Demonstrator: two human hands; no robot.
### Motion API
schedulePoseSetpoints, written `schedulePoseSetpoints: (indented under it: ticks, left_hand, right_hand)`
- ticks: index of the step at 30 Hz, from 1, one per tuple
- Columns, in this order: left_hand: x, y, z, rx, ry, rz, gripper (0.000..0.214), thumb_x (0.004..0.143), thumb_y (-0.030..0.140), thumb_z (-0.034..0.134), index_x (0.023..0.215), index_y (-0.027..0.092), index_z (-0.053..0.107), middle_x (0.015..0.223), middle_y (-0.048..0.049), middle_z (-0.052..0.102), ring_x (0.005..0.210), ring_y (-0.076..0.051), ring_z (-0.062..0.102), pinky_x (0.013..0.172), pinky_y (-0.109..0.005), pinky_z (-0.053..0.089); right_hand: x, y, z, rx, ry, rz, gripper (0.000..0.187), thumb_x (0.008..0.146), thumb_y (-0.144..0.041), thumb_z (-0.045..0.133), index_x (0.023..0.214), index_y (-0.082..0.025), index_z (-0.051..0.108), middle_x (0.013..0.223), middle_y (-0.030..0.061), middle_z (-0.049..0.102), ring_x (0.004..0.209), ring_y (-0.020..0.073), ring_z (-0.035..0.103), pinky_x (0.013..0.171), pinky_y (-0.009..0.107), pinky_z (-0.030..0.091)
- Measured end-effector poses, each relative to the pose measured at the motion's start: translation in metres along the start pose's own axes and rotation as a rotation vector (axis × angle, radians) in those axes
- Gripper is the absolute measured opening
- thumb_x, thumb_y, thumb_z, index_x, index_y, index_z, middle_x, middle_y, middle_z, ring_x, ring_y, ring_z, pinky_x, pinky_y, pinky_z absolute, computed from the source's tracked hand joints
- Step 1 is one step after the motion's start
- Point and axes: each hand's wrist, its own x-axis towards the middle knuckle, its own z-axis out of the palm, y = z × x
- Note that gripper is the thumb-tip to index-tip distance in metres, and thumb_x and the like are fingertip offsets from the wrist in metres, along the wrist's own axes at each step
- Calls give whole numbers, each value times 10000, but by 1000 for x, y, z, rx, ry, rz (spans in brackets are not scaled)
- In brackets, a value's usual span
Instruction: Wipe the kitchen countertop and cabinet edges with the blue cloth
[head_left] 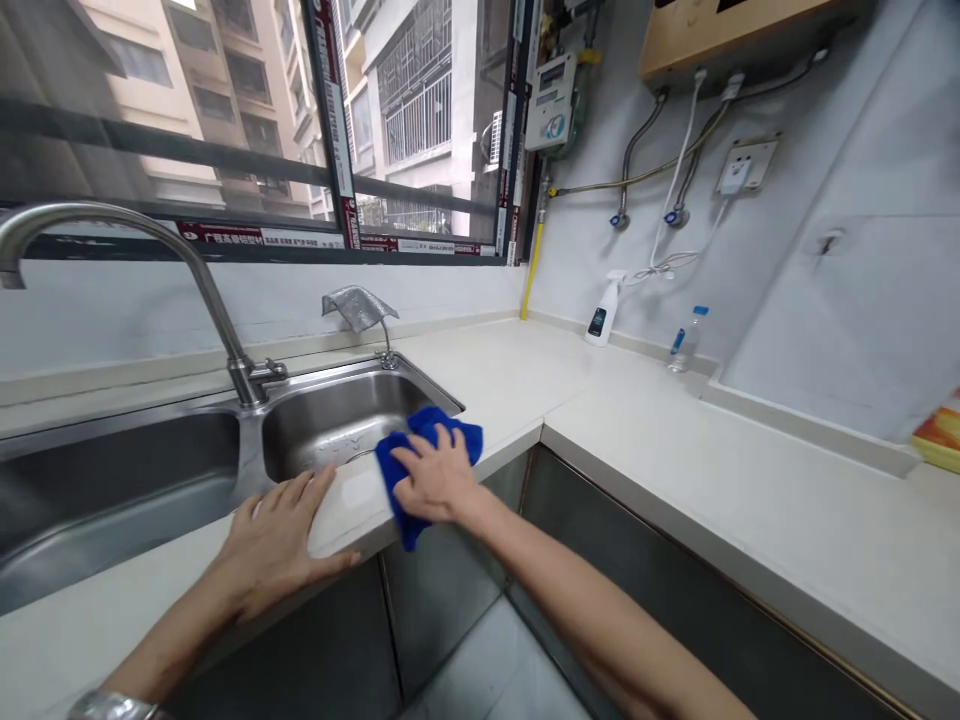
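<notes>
My right hand [439,478] presses a blue cloth [427,425] onto the counter's front strip by the sink, its fingers bent over the fabric. One end of the cloth hangs over the counter edge, while another part reaches the sink rim. Flat on the same strip, to the left, lies my left hand [274,540], fingers stretched out and thumb along the front edge. A steel double-bowl sink [251,440] sits just beyond both hands, with water drops in its right bowl.
A curved faucet [202,275] rises behind the sink, near a small spout [388,340] topped with silvery wrap. Along the back wall stand a white spray bottle [604,310] and a clear plastic bottle [688,340]. A yellow-red box [941,435] is at the far right.
</notes>
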Motion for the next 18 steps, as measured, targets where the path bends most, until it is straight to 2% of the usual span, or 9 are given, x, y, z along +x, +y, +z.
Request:
schedulePoseSetpoints:
  ticks: [3,7,12,15,18]
  left_hand:
    - [-3,4,-5,-13,-3,-1,1203,746,754,528,1639,74,93,1657,-236,341,1515,-415,344,1229,-592,260]
    - [-2,2,-3,6,33,-12,1146,786,707,482,1632,52,74,1651,-234,353,1499,-392,380,1229,-564,258]
    - [7,-9,5,59,4,-36,1198,746,740,470,1641,84,19,1659,-187,362,1494,-369,393,1224,-530,264]
    - [12,-17,11,66,-19,-43,1191,719,797,437,1650,134,100,1673,-124,355,1518,-338,367,1233,-506,264]
    - [18,-33,26,78,9,-48,1205,686,857,402,1648,168,172,1678,-87,349,1513,-341,380,1227,-509,287]
  right_hand:
    - [-9,-29,9,27,55,-157,558,953,-429,411,1489,-322,526,1601,-15,476,1481,442,289,1230,658,210]
    - [-4,-29,10,18,-34,-217,555,977,-424,405,1523,-360,483,1629,-39,439,1495,420,278,1230,641,237]
    - [19,5,-1,33,-100,-88,571,977,-449,386,1540,-388,457,1663,-51,387,1538,410,240,1265,630,177]
    - [31,36,-10,41,-94,30,586,971,-473,352,1542,-389,458,1676,-48,366,1556,402,224,1280,619,150]
    - [41,77,-19,4,-110,147,605,976,-492,314,1561,-388,431,1695,-56,332,1573,374,208,1291,590,142]
